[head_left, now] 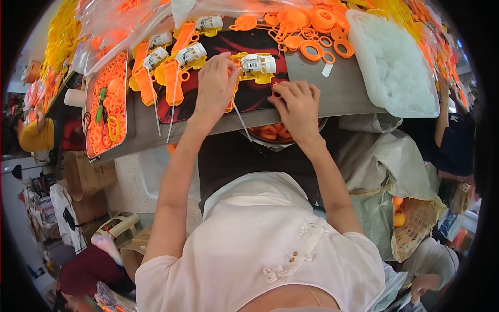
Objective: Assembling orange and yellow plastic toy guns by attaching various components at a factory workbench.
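My left hand [214,86] is closed at the left end of a yellow and orange toy gun body [257,77], which lies on a dark red-patterned mat [262,47]. A white cylinder unit with fine wires [259,63] sits in that body, and a thin pale strip [242,122] hangs from it over the table edge. My right hand [299,104] is just right of and below the body, thumb and fingertips pinched together. A bit of red-orange shows at those fingertips, too small to name. Several similar bodies [171,78] with white units lie left of my left hand.
At left stands a tray [127,93] of small orange parts, with green-handled pliers [101,104] and yellow-handled scissors [113,127]. Orange rings [312,50] are heaped at the back. A white bin [358,62] of translucent pieces stands right. A bowl [280,144] of orange parts is below the table edge.
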The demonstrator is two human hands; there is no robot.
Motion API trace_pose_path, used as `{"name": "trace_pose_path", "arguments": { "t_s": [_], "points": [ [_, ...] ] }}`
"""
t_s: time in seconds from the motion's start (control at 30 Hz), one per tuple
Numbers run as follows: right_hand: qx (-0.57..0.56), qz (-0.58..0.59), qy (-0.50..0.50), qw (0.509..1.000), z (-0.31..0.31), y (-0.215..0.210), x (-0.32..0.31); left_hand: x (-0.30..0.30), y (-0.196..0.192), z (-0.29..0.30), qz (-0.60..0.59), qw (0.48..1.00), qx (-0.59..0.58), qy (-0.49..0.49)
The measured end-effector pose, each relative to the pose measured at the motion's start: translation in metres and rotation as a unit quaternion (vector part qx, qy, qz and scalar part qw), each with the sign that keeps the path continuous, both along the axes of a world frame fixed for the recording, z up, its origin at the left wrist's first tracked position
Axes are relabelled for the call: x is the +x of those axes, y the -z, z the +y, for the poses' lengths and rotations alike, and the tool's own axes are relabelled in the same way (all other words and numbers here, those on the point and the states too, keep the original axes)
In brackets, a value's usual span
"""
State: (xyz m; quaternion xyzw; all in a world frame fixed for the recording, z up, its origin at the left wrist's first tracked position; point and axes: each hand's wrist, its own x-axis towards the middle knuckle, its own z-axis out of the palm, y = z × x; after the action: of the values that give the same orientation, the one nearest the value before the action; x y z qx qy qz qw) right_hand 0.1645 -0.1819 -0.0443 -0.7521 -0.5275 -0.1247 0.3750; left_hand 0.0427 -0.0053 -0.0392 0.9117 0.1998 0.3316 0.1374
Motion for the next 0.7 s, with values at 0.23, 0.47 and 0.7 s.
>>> {"name": "trace_pose_path", "arguments": {
  "t_s": [0.23,0.47,0.7],
  "points": [
    [0.048,0.018,-0.052,0.997,-0.001,-0.007,-0.012,0.002,0.005,-0.012,-0.008,1.000,-0.007,-0.019],
    [0.070,-0.027,-0.060,0.995,0.039,-0.001,-0.024,0.002,0.006,-0.013,-0.005,0.999,0.002,-0.036],
    [0.066,-0.066,-0.029,0.995,0.044,0.003,-0.027,0.001,0.007,-0.010,-0.020,0.999,-0.002,-0.025]
  ]
}}
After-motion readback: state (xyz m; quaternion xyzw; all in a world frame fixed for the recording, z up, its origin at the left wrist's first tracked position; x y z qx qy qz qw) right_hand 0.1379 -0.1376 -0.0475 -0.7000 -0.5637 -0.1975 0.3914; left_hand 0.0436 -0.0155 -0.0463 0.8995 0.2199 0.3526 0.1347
